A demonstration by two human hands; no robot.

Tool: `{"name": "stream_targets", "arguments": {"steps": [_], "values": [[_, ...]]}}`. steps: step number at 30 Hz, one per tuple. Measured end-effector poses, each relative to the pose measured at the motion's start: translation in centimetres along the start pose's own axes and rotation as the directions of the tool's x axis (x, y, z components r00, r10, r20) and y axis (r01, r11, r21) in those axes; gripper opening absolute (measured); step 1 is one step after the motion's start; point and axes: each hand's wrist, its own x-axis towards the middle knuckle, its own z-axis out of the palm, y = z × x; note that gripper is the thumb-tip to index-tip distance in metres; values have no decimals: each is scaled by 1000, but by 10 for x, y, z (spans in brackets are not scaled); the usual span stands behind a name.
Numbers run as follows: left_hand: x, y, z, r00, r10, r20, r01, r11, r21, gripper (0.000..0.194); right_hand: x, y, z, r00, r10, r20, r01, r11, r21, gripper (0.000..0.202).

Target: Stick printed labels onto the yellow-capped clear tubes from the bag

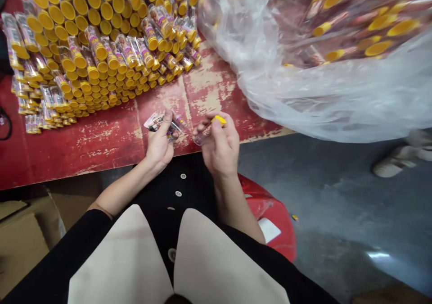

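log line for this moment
left hand: printed slips | right hand: clear plastic yellow-ended tube | worn red table: yellow-ended tubes, piled

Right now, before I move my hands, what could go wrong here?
The printed pieces bunched in your left hand could slip out near the table edge. The loosely stacked yellow-capped tubes might slide or roll if bumped. The plastic bag overhangs the table on your right, so it may snag or spill tubes.
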Motion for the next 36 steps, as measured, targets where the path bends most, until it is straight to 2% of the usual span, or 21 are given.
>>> {"name": "stream_targets", "arguments": {"steps": [6, 10, 14, 17, 19, 23, 27, 30, 36], "values": [[-2, 2, 0, 986, -166, -10, 165, 985, -53, 21, -9, 3, -11, 982, -176, 67, 185, 970, -155, 42], [-3, 1, -1, 971, -236, 23, 237, 970, -54, 20, -11, 15, -13, 968, -247, 43, 251, 946, -204, 38], [-6, -2, -4, 967, -255, 19, 255, 967, -15, 18, -11, 18, -12, 948, -319, 6, 314, 929, -198, 33], [-10, -3, -6, 969, -249, 8, 248, 968, 47, 17, -13, 13, -14, 908, -417, -48, 392, 883, -260, 29], [-13, -2, -7, 975, -217, 36, 214, 973, 85, 17, -16, 8, -17, 879, -475, -37, 439, 838, -325, 30], [-14, 1, -9, 987, -132, 91, 121, 986, 118, 15, -23, 1, -28, 890, -442, 112, 453, 831, -323, 32], [-12, 0, -13, 990, -71, 123, 52, 987, 153, 25, -27, -1, -37, 869, -469, 158, 490, 773, -403, 40], [-13, -3, -16, 984, -64, 166, 30, 980, 199, 34, -29, -2, -38, 892, -399, 212, 452, 802, -391, 35], [-22, -10, -19, 982, -53, 180, 22, 985, 171, 40, -26, 0, -28, 935, -317, 159, 355, 845, -399, 39]]}}
